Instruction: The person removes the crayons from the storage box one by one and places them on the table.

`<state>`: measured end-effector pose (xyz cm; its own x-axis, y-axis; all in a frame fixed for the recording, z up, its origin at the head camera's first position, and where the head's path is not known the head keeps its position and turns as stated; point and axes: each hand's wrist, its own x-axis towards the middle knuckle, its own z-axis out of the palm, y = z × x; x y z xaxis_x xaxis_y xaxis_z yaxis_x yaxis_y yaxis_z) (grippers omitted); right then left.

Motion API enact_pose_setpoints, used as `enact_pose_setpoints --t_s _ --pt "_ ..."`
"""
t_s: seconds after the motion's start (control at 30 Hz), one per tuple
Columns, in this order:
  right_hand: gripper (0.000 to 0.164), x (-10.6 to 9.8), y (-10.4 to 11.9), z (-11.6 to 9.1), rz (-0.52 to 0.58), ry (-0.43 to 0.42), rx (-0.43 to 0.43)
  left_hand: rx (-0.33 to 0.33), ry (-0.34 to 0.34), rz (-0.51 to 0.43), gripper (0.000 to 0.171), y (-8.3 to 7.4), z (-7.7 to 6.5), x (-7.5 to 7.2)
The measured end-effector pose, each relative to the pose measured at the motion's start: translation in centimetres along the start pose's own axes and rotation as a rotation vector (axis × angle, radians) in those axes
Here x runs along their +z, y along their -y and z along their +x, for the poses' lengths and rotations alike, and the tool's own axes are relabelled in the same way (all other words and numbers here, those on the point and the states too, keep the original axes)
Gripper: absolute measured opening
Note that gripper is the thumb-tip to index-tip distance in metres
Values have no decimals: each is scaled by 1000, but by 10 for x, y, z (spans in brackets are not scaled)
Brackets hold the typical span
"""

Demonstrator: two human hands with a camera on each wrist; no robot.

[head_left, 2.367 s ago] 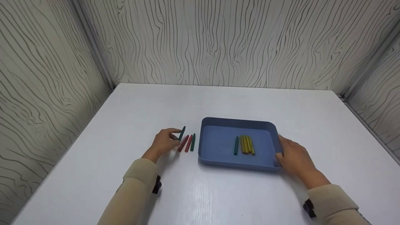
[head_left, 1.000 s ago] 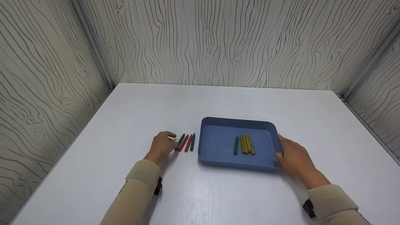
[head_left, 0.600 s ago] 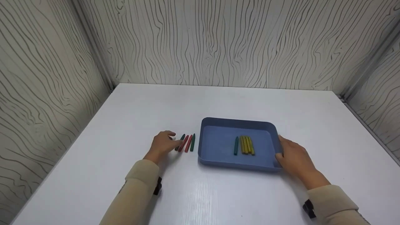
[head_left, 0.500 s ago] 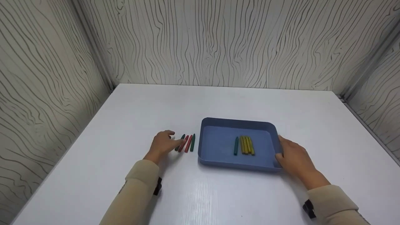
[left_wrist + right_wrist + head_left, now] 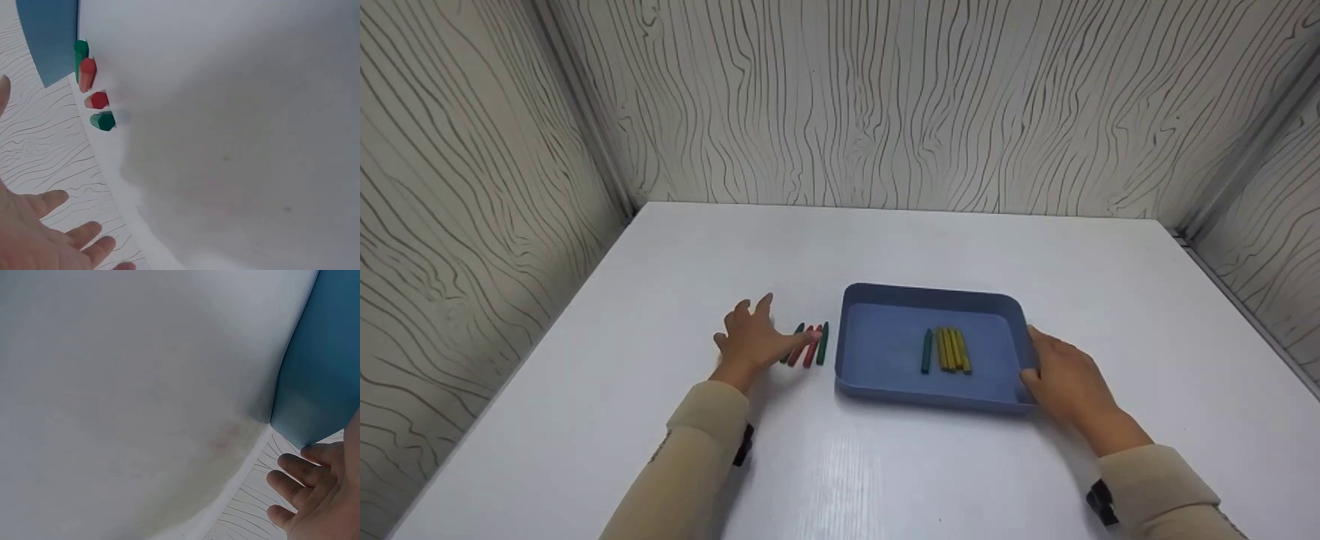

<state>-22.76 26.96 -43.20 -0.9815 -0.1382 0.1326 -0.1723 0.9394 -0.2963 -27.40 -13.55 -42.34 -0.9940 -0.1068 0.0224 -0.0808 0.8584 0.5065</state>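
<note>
My left hand [image 5: 752, 341] hovers with fingers spread beside a row of crayons on the table, its thumb reaching over them. The row runs from a green crayon [image 5: 103, 121] nearest the palm, through two red crayons [image 5: 98, 100], to another green crayon [image 5: 823, 345] beside the tray. The thumb partly covers the middle ones in the head view. At the blue tray's [image 5: 930, 400] right end, my right hand [image 5: 1069, 375] grips the wall, thumb over the rim and fingers outside. Inside the tray lie a green crayon [image 5: 926, 352] and several yellow crayons [image 5: 952, 350] side by side.
The white table [image 5: 840, 472] carries the tray near its middle. Wood-grain patterned panels [image 5: 855, 105] stand behind it and at both sides. A dark wrist camera [image 5: 1102, 501] sits under the right sleeve, another [image 5: 742, 445] under the left.
My left hand has set a green crayon down at the left end of the row and let go. Its fingers have since spread and the thumb moved right. The right hand stays on the tray.
</note>
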Motion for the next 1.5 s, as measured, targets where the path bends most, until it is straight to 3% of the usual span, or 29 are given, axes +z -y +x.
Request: enact_pose_setpoints --t_s 0.3,0.73,1.17,1.5 --pt "61 2 -3 0 10 -5 1 21 -16 -8 108 -15 -2 4" --pt "61 1 -3 -1 24 -7 11 77 -24 -18 108 -59 -3 11" --pt "60 -1 -2 -1 26 -15 -7 194 -63 -13 96 -103 -10 36" --pt "61 1 -2 0 14 -1 -4 230 -62 20 91 -122 -16 56"
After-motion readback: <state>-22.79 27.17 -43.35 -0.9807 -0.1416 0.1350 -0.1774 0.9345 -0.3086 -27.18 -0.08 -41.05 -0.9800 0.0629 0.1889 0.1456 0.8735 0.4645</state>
